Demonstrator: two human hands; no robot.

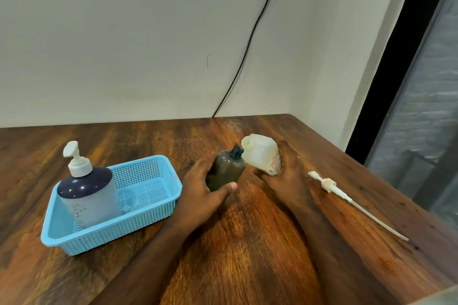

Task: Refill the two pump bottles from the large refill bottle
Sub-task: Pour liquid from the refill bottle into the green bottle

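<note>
Nearby, blue basket [158,195] holding pump bottle [86,190], loose pump [329,184] right.

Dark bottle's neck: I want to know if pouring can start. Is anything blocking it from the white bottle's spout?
Nothing visible does. The dark bottle, in the left hand, has no pump on; its neck sits beside the open spout of the white bottle, in the right hand.

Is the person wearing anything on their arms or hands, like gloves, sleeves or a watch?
No. Both forearms are bare, with no sleeves in view, and the left hand and right hand have no gloves, rings or watch that show.
</note>
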